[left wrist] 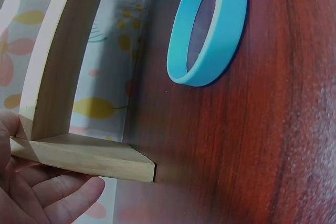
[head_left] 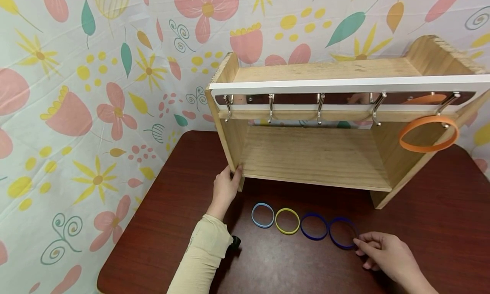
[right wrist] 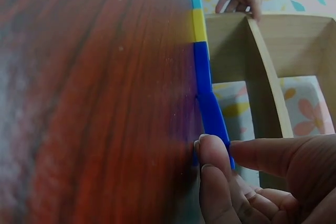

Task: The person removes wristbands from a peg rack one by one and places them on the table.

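My right hand (head_left: 390,253) pinches the near right edge of a dark blue silicone wristband (head_left: 343,233) between thumb and fingers. That band (right wrist: 214,116) is still low at the table, end to end with another blue wristband (head_left: 314,226), a yellow one (head_left: 287,221) and a light blue one (head_left: 263,215). With its thumb in front and fingers round the outside, my left hand (head_left: 225,186) grips the lower left side of a wooden shelf (head_left: 314,153). In the left wrist view, fingers (left wrist: 68,195) lie along the shelf's side panel (left wrist: 100,156). An orange wristband (head_left: 428,148) hangs from the rightmost hook.
Several metal hooks (head_left: 320,109) line a white rail (head_left: 344,83) across the shelf's front. The shelf stands on a dark reddish-brown table (head_left: 291,272). Behind it hangs a flower-patterned cloth (head_left: 145,72). A small black object (head_left: 235,242) shows beside my left sleeve.
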`<act>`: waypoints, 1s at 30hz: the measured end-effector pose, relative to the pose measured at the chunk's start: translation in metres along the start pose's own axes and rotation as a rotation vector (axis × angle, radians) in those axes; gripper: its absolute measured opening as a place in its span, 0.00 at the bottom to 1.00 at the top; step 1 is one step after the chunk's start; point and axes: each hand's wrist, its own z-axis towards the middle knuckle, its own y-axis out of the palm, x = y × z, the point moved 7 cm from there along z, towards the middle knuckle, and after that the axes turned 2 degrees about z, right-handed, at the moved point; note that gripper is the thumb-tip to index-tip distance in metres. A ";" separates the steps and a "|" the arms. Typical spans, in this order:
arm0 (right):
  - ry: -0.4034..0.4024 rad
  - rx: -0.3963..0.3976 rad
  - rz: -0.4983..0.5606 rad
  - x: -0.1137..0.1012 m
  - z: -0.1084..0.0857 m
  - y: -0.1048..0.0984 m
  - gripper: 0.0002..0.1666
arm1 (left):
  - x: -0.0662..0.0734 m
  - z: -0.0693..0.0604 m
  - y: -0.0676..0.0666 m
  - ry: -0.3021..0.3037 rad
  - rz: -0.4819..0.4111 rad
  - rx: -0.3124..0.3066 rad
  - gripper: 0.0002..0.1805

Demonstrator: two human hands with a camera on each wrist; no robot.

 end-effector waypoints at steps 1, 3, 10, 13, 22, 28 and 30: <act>-0.003 0.002 -0.006 0.000 0.000 0.000 0.22 | 0.000 0.000 0.000 -0.001 0.000 -0.001 0.20; -0.009 0.002 -0.017 0.000 -0.001 -0.001 0.22 | 0.000 0.000 0.000 -0.002 -0.002 0.000 0.19; 0.002 -0.010 -0.026 0.000 -0.002 -0.003 0.20 | 0.000 0.000 0.000 -0.001 0.001 0.000 0.19; -0.009 0.000 -0.034 -0.001 -0.003 -0.004 0.20 | 0.000 0.001 0.000 0.001 -0.002 0.000 0.19; -0.062 0.044 -0.056 -0.004 -0.005 -0.009 0.18 | 0.000 0.001 0.001 -0.003 0.003 0.004 0.19; -0.063 0.038 -0.060 -0.004 -0.005 -0.013 0.19 | 0.000 0.000 0.001 0.003 -0.003 0.006 0.19; -0.062 0.035 -0.062 -0.004 -0.005 -0.014 0.19 | 0.000 0.000 0.000 0.004 -0.005 0.005 0.19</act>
